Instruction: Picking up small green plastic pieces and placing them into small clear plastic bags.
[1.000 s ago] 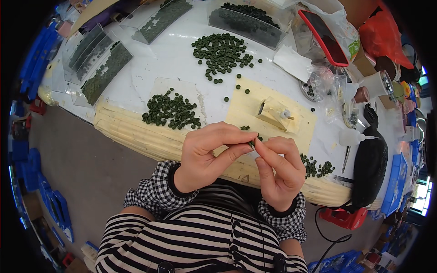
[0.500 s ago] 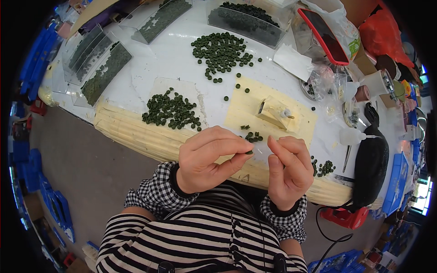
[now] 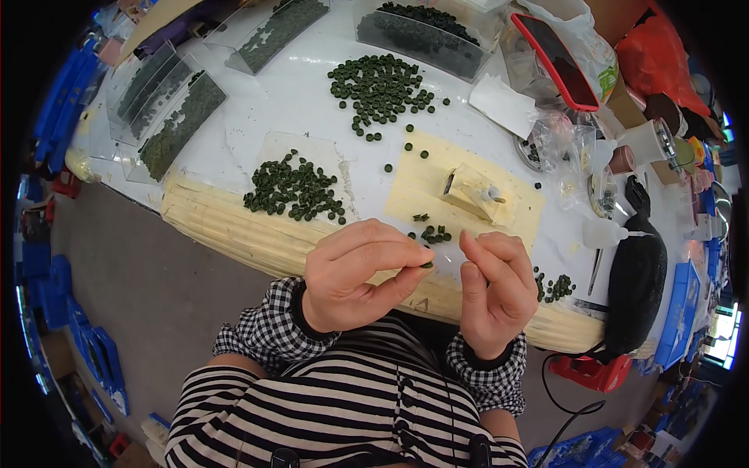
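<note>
My left hand [image 3: 351, 277] pinches a small dark green disc [image 3: 427, 265] between thumb and forefinger, near the table's front edge. Across a narrow gap, my right hand [image 3: 501, 292] has its fingers curled and its thumb close to them. Whatever it may hold is hidden; only a tiny dark spot shows between thumb and fingers. Just beyond both hands lies a small group of green discs [image 3: 437, 235]. Another little pile of discs [image 3: 558, 288] sits beside my right hand. A cream block-shaped fixture with a knob [image 3: 476, 195] stands on a yellow sheet [image 3: 409, 183] beyond them.
Two larger piles of green discs [image 3: 292, 189] [image 3: 378, 90] lie on the white table. Clear trays [image 3: 425, 39] of discs stand at the back and left. A red-framed phone [image 3: 554, 62], a white squeeze bottle [image 3: 605, 233] and a black bag [image 3: 640, 273] are at the right.
Almost nothing differs. My left fingertips and the disc have shifted very slightly; the right hand stays nearly in place.
</note>
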Demonstrator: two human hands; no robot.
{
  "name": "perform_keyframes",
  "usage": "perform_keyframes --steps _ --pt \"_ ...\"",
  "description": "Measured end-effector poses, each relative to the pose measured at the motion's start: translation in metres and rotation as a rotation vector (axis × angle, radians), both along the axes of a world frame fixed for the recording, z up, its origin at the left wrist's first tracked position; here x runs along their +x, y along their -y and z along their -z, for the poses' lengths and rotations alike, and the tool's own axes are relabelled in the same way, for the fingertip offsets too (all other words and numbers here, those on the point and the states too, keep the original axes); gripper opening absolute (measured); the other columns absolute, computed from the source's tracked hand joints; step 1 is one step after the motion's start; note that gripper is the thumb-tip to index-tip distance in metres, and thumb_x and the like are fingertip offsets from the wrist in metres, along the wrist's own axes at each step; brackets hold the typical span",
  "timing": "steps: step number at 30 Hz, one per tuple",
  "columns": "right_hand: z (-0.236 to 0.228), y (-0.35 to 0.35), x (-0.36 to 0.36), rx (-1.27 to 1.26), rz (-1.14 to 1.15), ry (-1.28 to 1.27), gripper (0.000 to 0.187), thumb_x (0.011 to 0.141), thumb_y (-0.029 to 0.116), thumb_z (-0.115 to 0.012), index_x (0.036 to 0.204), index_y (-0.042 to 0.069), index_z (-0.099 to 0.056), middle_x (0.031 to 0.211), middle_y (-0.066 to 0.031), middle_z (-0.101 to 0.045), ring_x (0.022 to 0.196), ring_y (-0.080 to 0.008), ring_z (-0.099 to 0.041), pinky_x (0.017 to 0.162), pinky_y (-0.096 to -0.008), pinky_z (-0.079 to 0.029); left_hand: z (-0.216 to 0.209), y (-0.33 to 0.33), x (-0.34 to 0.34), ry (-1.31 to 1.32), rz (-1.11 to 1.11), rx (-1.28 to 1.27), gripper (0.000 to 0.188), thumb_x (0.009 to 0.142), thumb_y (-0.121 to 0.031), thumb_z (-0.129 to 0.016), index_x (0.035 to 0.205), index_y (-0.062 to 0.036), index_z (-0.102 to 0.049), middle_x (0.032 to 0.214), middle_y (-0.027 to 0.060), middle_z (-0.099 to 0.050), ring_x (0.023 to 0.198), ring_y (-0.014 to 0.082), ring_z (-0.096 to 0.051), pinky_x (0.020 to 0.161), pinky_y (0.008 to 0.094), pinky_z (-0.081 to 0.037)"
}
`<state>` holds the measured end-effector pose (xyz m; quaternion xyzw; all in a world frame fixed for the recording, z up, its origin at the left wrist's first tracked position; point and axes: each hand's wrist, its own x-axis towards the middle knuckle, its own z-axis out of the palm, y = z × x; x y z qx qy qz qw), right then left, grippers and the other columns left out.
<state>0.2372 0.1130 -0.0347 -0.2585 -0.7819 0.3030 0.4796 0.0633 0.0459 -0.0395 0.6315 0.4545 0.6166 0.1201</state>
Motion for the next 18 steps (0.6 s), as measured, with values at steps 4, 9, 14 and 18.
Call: perform_keyframes --steps 4,9,14,18 --pt "0.000 0.000 0.000 -0.002 0.001 0.003 0.032 0.075 -0.007 -0.072 0.106 0.000 -0.073 0.088 -0.0091 -0.064 0.079 -0.0232 -0.059 0.071 -0.0320 -0.048 0.000 0.000 0.000 0.006 -0.007 -0.017 0.026 0.071 0.009 -0.075 0.096 0.0014 -0.071 0.085 0.0117 -0.069 0.069 0.0198 -0.066 0.057 0.0261 -0.052" --pt "0.000 0.000 0.001 0.003 0.008 0.005 0.031 0.075 -0.007 -0.072 0.106 0.000 -0.073 0.089 -0.0092 -0.064 0.079 -0.0232 -0.059 0.071 -0.0318 -0.048 -0.001 -0.008 -0.016 -0.093 -0.095 -0.276 0.017 0.077 0.007 -0.072 0.093 0.0013 -0.070 0.082 0.0106 -0.068 0.068 0.0176 -0.065 0.060 0.0259 -0.051" --pt "-0.001 0.001 0.001 -0.008 0.013 0.019 0.031 0.075 -0.007 -0.072 0.106 0.000 -0.073 0.089 -0.0094 -0.064 0.079 -0.0232 -0.059 0.071 -0.0319 -0.048 -0.006 -0.016 -0.035 -0.394 -0.219 -0.424 0.012 0.079 0.001 -0.072 0.092 0.0015 -0.069 0.078 0.0095 -0.063 0.065 0.0216 -0.060 0.060 0.0304 -0.047" --pt "0.001 0.000 0.000 0.000 0.003 0.005 0.031 0.075 -0.007 -0.072 0.105 0.000 -0.073 0.088 -0.0097 -0.064 0.079 -0.0233 -0.060 0.071 -0.0320 -0.048 -0.001 -0.021 -0.036 -0.510 -0.272 -0.392 0.015 0.080 0.001 -0.070 0.095 0.0024 -0.069 0.082 0.0106 -0.060 0.071 0.0261 -0.058 0.063 0.0339 -0.047"
